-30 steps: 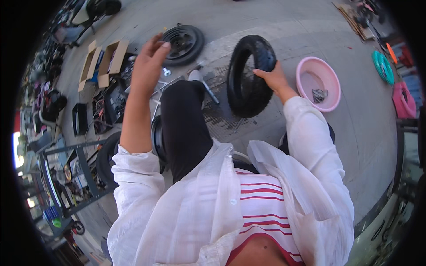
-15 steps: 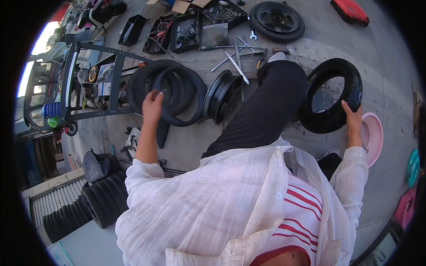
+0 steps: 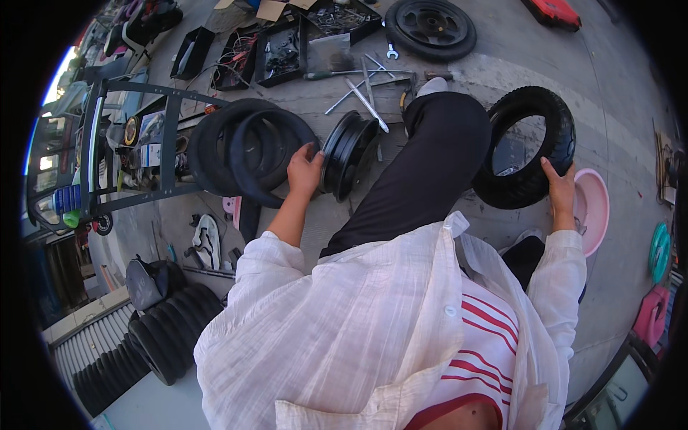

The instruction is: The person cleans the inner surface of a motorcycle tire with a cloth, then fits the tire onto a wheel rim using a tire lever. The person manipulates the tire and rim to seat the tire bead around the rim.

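Note:
My right hand [image 3: 562, 189] grips the near right edge of a black tire [image 3: 562, 125], which stands tilted on the ground beside my right leg. The thumb lies on its visible side; the other fingers are partly hidden. My left hand [image 3: 304, 174] is at the near left edge of a black wheel rim [image 3: 349, 158], fingers slightly apart and holding nothing. Whether the fingertips touch the rim, I cannot tell. Left of that hand, a thin black tire or inner tube [image 3: 242, 168] leans over a larger black tire [image 3: 208, 154].
Crossed metal tire levers [image 3: 367, 106] and a wrench [image 3: 392, 51] lie ahead. Beyond are tool trays [image 3: 281, 54] and a mounted wheel [image 3: 431, 29]. A pink basin [image 3: 593, 211] stands behind my right hand. At left are a metal frame rack [image 3: 172, 136] and stacked tires [image 3: 175, 333].
My left hand has moved right, from over the thin tire or tube to the rim's edge. My right hand keeps its grip on the tire. The whole view has shifted slightly.

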Tool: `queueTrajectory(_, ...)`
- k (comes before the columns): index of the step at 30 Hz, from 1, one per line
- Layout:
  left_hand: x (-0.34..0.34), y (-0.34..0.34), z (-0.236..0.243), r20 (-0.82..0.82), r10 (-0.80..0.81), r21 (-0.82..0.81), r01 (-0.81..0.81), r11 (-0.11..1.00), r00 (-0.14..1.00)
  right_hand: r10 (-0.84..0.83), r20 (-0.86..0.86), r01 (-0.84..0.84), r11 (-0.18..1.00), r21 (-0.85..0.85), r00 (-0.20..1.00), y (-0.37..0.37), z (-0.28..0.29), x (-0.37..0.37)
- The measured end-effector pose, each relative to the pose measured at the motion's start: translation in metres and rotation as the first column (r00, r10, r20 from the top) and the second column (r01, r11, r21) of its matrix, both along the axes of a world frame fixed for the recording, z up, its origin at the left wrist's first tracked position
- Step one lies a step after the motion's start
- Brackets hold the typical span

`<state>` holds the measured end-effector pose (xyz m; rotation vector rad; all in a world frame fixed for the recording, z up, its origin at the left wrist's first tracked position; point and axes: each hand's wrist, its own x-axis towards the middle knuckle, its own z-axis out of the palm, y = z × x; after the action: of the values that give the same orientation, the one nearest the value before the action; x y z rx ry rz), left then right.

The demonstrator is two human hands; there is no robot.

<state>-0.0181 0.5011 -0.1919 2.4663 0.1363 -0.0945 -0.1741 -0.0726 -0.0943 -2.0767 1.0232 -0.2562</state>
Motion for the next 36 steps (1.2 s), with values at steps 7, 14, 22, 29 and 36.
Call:
queueTrajectory(7, 0.024, -0.03, 0.011, -0.062, -0.022, 0.051, 0.025, 0.998, 0.998, 0.006, -0.026, -0.007, 1.0, -0.02, 1.0, -0.003, 0.003, 0.001)
queueTrajectory(14, 0.037, -0.03, -0.005, -0.105, 0.016, 0.102, -0.005, 0.995, 0.994, -0.008, -0.049, 0.005, 0.998, -0.055, 0.999, -0.004, 0.005, 0.006)
queueTrajectory(22, 0.057, -0.011, 0.028, -0.521, 0.08, -0.833, -0.527, 0.171, 0.85, -0.018, -0.035, 0.015, 0.997, -0.07, 0.999, -0.003, 0.008, 0.008)
queueTrajectory(29, 0.054, -0.015, 0.096, -0.352, -0.202, -0.892, -0.393, -0.223, 0.914, -0.015, -0.017, 0.014, 0.999, -0.051, 1.0, 0.0, 0.008, 0.012)
queueTrajectory(36, 0.05, -0.029, 0.111, -0.314, -0.288, -0.903, -0.378, -0.203, 0.905, 0.003, -0.005, -0.003, 0.999, -0.041, 1.0, 0.002, 0.006, 0.011)
